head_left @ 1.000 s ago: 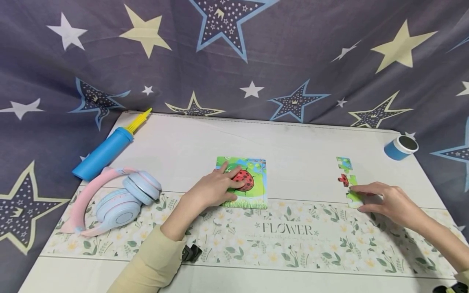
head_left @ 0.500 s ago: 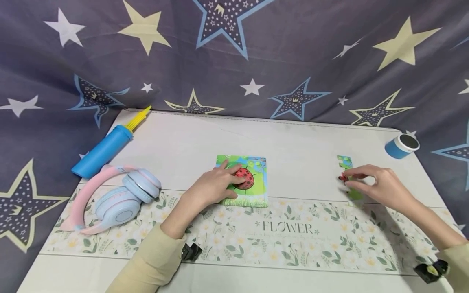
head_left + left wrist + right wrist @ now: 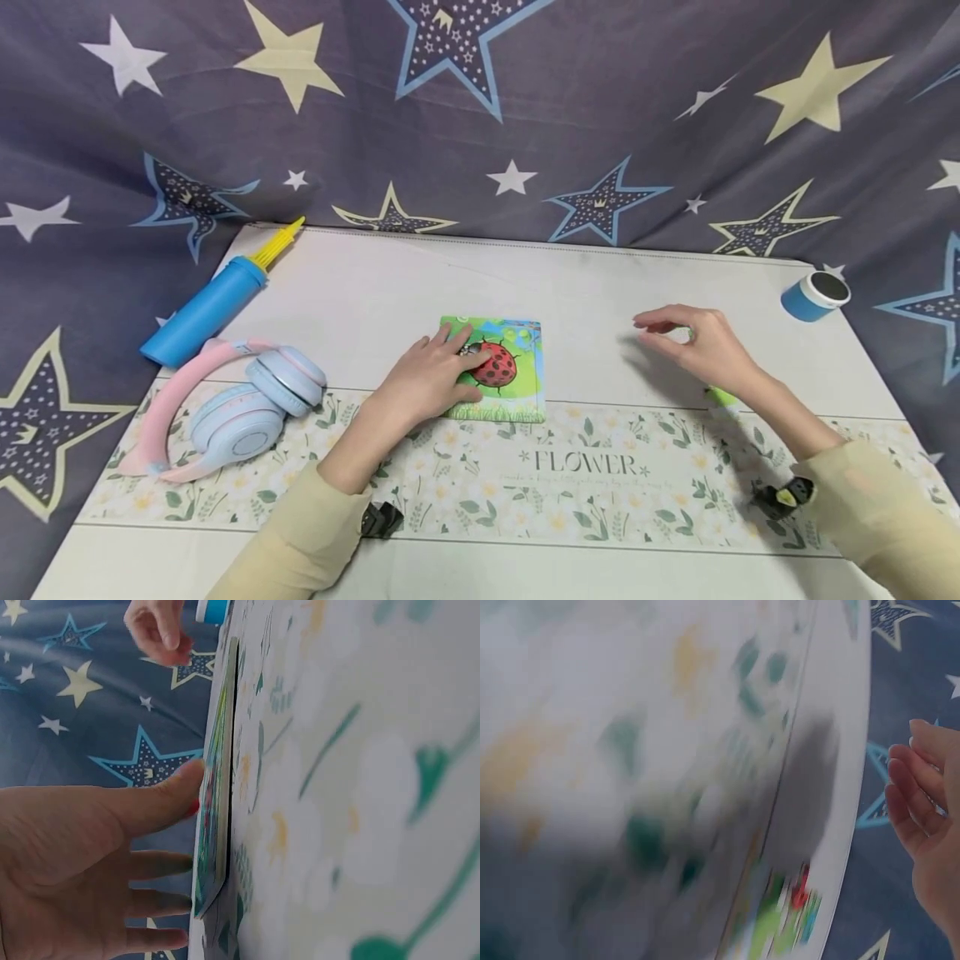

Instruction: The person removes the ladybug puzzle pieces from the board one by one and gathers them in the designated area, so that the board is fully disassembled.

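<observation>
My left hand (image 3: 427, 375) lies with spread fingers on the left part of a square ladybug jigsaw puzzle (image 3: 525, 392). The left wrist view shows the puzzle edge-on, fingertips of my left hand (image 3: 67, 855) right at its surface. My right hand (image 3: 708, 346) hovers above the table to the right, fingers loosely bent and thumb close to them. Nothing shows between the fingers of my right hand (image 3: 934, 795) in the right wrist view. Below it lie loose green puzzle pieces (image 3: 769, 919) and a red puzzle piece (image 3: 799, 895); the head view shows only part of a green piece (image 3: 722, 397).
Pink and blue headphones (image 3: 240, 425) lie at the left. Behind them is a blue hand pump (image 3: 206, 312) with a yellow nozzle. A blue and white jar (image 3: 810, 300) with a dark top stands at the back right. A star-patterned curtain (image 3: 420, 150) hangs behind the table.
My right hand has left the loose pieces, rising and moving left. My left hand has shifted slightly left on the puzzle, exposing more of the ladybug.
</observation>
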A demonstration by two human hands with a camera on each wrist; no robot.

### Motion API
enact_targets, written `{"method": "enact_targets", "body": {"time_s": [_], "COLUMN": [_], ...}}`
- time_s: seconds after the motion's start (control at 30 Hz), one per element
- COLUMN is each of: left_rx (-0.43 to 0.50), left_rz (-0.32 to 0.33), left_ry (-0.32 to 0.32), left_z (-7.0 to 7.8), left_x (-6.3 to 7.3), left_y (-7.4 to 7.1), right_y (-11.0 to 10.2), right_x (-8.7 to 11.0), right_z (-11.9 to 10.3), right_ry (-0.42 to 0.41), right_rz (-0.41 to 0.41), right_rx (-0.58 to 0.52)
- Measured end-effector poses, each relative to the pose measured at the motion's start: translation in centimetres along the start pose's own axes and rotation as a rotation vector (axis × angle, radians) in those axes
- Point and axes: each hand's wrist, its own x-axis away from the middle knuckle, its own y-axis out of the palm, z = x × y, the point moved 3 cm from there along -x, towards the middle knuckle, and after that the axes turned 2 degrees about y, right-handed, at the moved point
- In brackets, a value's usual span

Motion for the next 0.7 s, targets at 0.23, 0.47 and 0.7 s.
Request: {"method": "enact_targets", "body": {"time_s": [0.23,0.47,0.7], "left_rx": [0.015,0.004,-0.023], "left_rz": [-0.093,-0.087,-0.096], "left_ry": [-0.004,-0.004,-0.010], "left_z": [-0.4,-0.4,-0.4], "left_x": [0.6,0.6,0.5], "left_y": [0.4,0.4,0.3], "right_y": [2.1,4.5,6.6], "right_x": [-2.7,-4.5,-5.7], "right_z": [-2.4,-4.5,-7.1], "right_ry": [-0.010,-0.012,0.057], "right_rz": [0.047,0.058,0.023], "right_rx": [-0.112,-0.257,-0.358]}}
